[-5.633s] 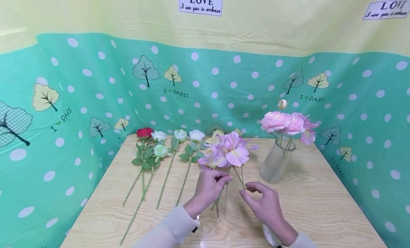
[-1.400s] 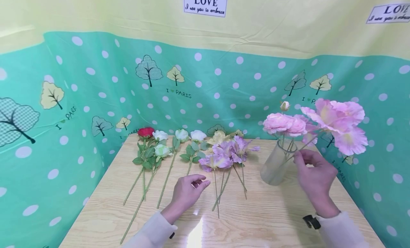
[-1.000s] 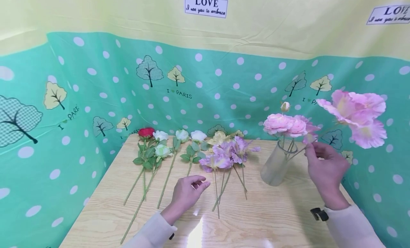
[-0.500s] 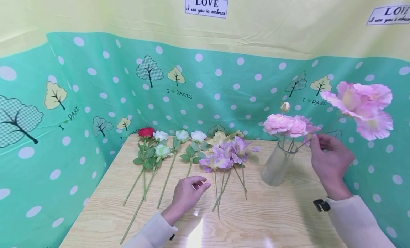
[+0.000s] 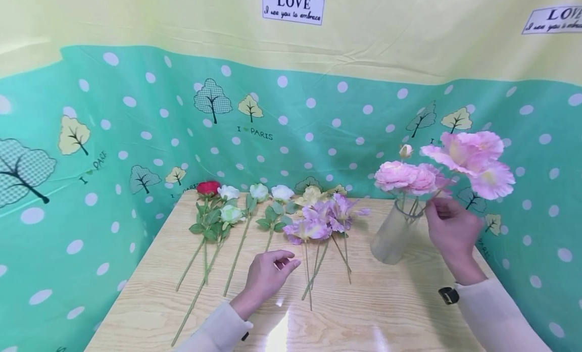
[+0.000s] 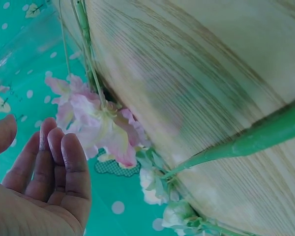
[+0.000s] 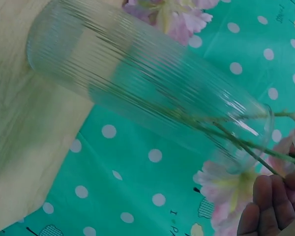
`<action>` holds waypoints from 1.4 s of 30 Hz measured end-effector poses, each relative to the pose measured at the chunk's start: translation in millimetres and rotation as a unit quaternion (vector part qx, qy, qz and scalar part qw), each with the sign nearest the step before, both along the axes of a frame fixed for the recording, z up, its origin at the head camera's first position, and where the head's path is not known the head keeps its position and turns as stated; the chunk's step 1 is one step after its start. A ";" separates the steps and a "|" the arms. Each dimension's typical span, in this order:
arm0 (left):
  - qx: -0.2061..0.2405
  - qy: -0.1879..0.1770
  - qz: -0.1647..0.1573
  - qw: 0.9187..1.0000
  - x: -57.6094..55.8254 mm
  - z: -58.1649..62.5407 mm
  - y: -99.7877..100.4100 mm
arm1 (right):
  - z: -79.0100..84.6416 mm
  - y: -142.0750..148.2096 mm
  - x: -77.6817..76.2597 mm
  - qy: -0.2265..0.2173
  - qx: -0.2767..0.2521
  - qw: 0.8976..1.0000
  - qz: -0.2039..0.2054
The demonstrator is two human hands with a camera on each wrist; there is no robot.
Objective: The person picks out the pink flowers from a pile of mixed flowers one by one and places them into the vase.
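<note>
My right hand (image 5: 454, 231) pinches the stem (image 7: 258, 160) of a large ruffled pink artificial flower (image 5: 475, 160), beside the mouth of a ribbed clear glass vase (image 5: 394, 236). In the right wrist view this stem runs from the fingertips into the vase. Pink flowers (image 5: 404, 177) and a small pale bud (image 5: 405, 151) stand in it. My left hand (image 5: 268, 276) holds nothing, its fingers loosely bent, as the left wrist view shows too. Just right of it lie several lilac ruffled flowers (image 5: 313, 223), heads away from me.
On the wooden table's (image 5: 364, 311) left lie a red rose (image 5: 208, 188), white roses (image 5: 282, 193) and pale green roses (image 5: 231, 214) on long stems. A pale yellow flower (image 5: 311, 196) lies behind the lilac ones. A green dotted curtain (image 5: 254, 155) encloses the back and sides.
Earlier both hands were at the lilac flowers. Then the right hand brought the pink flower to the vase, drew out rightward and up, and now has come back left and lower. The left hand stays still lately.
</note>
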State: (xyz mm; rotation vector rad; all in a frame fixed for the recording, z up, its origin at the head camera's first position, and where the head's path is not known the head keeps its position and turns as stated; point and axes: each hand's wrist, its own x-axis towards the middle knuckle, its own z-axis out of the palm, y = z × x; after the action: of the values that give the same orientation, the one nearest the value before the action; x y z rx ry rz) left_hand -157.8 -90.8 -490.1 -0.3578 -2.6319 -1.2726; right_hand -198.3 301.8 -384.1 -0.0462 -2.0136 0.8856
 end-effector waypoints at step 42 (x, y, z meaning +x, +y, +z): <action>-0.016 -0.010 0.003 1.000 -0.3 -1.1 2.1 | -65.0 -21.8 31.1 -0.196 -0.026 0.980 -0.004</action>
State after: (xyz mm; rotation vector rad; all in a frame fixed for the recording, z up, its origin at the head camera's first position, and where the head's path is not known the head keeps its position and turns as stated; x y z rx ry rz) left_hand -158.1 -88.6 -491.2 -0.3438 -2.6710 -1.2406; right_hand -167.2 280.1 -449.1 -0.2760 -2.3503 0.9827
